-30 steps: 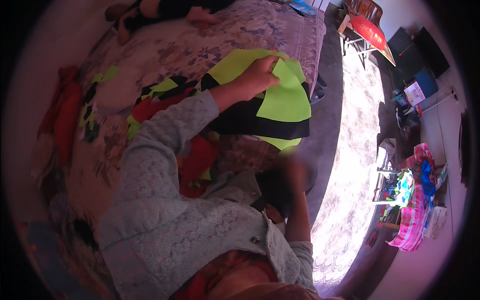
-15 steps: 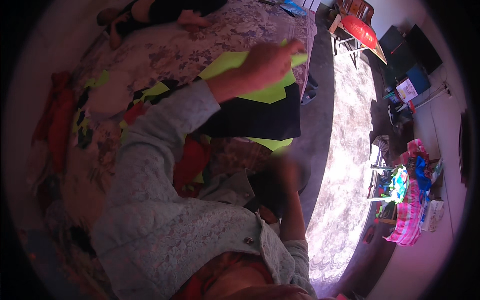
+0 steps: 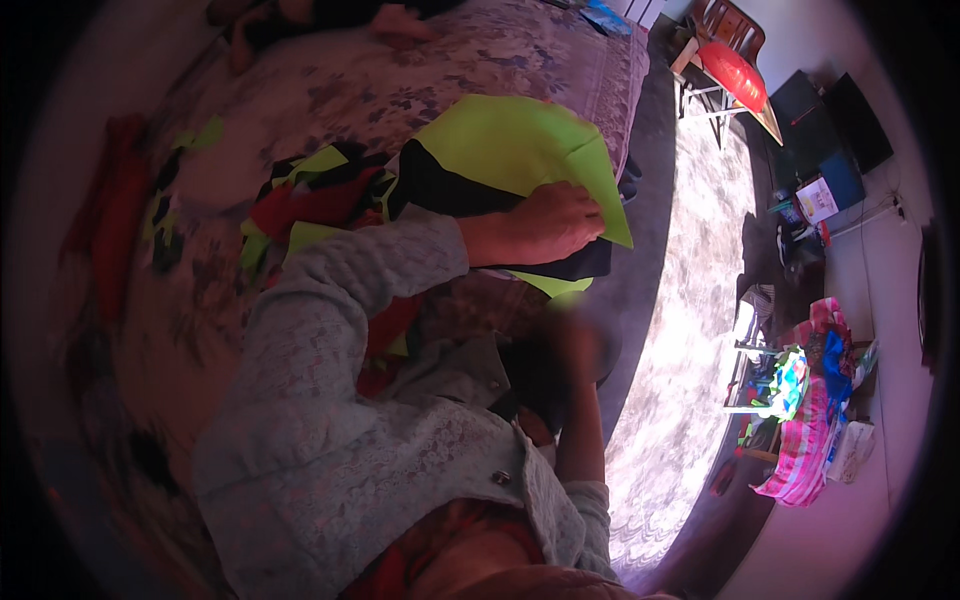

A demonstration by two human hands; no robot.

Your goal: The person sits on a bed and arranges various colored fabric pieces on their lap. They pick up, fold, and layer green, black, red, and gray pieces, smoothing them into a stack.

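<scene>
A bright yellow-green cloth (image 3: 510, 140) lies partly over a black cloth (image 3: 440, 185) near the right edge of the bed. My left hand (image 3: 560, 225) is closed in a pinch at the near side of the yellow-green cloth, above the black one. Close by, a strip of yellow-green (image 3: 555, 284) shows below the black cloth. My right hand (image 3: 575, 345) is just nearer than that strip, low and smeared. Its fingers cannot be made out, nor whether anything is in them.
Left of the cloths, red, black and yellow-green scraps (image 3: 315, 200) lie heaped on the flowered bedspread (image 3: 340, 90). Another person's hand (image 3: 403, 24) rests at the far side. Right of the bed stand a wooden chair (image 3: 730, 25) and a stool bearing a red basin (image 3: 732, 75).
My left hand has come nearer, from the far side of the yellow-green cloth. That cloth now covers more of the black one. My right hand stays about where it was.
</scene>
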